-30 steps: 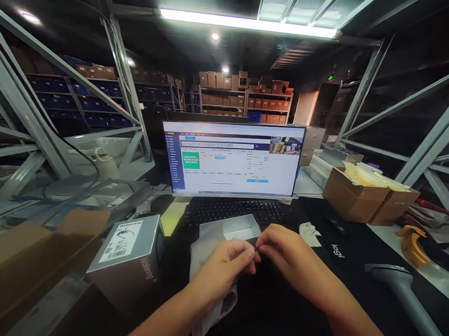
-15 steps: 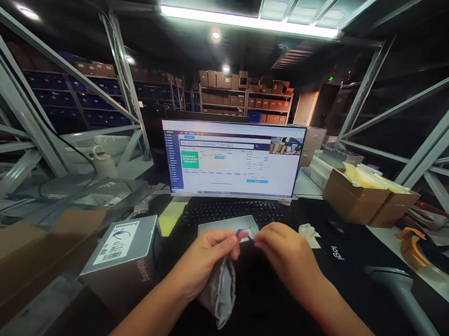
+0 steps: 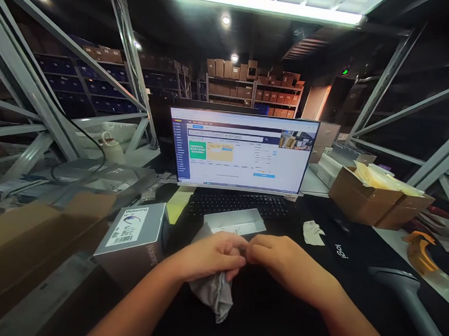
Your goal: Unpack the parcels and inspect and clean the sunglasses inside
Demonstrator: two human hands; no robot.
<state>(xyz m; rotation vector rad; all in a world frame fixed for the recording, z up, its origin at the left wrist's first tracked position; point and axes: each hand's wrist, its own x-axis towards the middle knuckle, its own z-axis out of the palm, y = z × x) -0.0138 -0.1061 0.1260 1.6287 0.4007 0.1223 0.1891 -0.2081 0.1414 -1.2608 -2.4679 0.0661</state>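
A limp grey cloth pouch (image 3: pixel 214 299) hangs beneath my left hand (image 3: pixel 212 256), which is closed on it. My right hand (image 3: pixel 281 264) is closed in a pinch, its fingertips meeting those of the left. Whatever lies between the right fingers is hidden. Just beyond both hands is an open, shallow silver-grey box (image 3: pixel 240 222), partly covered by them. To the left stands a grey carton (image 3: pixel 134 233) with a white label and the word "Wakening".
A keyboard (image 3: pixel 237 205) lies before the lit monitor (image 3: pixel 240 151). On the right are crumpled paper (image 3: pixel 313 233), a mouse (image 3: pixel 340 224), a scanner (image 3: pixel 395 280), a tape dispenser (image 3: pixel 423 253) and a cardboard box (image 3: pixel 366 198). An open brown carton (image 3: pixel 28 243) occupies the left.
Both hands have drawn together, and the small dark item at the fingertips is now hidden. My left hand has turned palm-down over the pouch. The camera view has shifted slightly.
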